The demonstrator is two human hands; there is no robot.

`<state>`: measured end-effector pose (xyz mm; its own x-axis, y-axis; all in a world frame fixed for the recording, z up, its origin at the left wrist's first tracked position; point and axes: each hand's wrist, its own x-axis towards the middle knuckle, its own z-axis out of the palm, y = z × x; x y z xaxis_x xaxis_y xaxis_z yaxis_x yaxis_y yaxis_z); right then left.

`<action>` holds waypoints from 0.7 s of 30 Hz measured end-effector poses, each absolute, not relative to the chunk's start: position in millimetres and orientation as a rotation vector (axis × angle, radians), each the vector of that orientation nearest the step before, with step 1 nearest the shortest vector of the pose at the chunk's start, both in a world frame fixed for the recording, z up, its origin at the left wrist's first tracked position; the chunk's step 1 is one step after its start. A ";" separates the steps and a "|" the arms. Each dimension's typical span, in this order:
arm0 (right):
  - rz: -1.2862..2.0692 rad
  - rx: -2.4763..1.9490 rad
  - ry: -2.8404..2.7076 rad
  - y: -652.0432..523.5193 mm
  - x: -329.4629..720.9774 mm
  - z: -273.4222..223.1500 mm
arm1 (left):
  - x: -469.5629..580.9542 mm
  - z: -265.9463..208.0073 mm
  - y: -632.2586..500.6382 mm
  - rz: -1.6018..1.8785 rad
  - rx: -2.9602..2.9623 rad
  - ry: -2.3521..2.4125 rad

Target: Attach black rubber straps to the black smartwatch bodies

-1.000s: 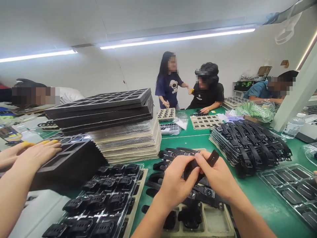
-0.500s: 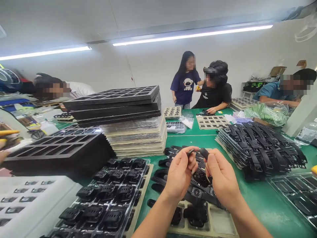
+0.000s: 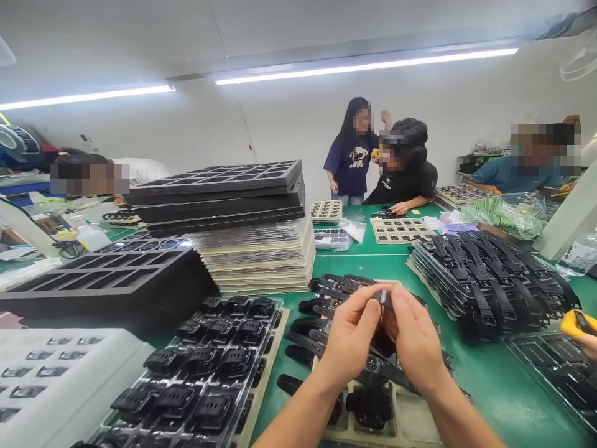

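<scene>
My left hand (image 3: 351, 333) and my right hand (image 3: 416, 335) meet above the green table, both closed on a black smartwatch (image 3: 384, 298). Part of its strap shows between thumbs and fingertips; the rest is dark and mostly hidden behind the fingers. Beneath them, several black smartwatches (image 3: 372, 363) with straps laid out flat overlap on a cream tray (image 3: 417, 418). In a front compartment of that tray sits a watch with its strap looped (image 3: 368, 404). Left of my hands, a clear plastic tray (image 3: 228, 407) carries rows of watches with straps closed.
Tall black foam trays (image 3: 214, 186) top a stack of cream trays (image 3: 261, 267) at centre-left. A white foam block (image 3: 107, 373) fills the front left. Strapped watches (image 3: 499, 280) are piled on trays at right. A co-worker's hand with a yellow object (image 3: 578, 325) reaches in; other people sit or stand beyond.
My hands have come together, and the two strap ends that were held apart now meet between my fingers. A hand with a yellow object has come further into view at right.
</scene>
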<state>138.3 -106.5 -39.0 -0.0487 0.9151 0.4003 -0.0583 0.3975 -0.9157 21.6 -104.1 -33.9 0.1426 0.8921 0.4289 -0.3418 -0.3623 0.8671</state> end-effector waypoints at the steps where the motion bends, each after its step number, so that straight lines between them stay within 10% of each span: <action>1: 0.918 -0.865 -1.430 -107.4 138.1 -37.1 | 21.6 -33.1 -104.0 1.473 1.377 0.600; 21: 1.150 -0.788 -1.440 -104.2 170.1 -11.5 | 16.1 -24.3 -107.0 1.129 1.325 0.640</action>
<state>170.1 -104.2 -11.5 -0.2005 0.9217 0.3320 -0.1196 0.3134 -0.9421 16.1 -107.0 -24.3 0.3734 0.9000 0.2249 -0.2685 -0.1273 0.9548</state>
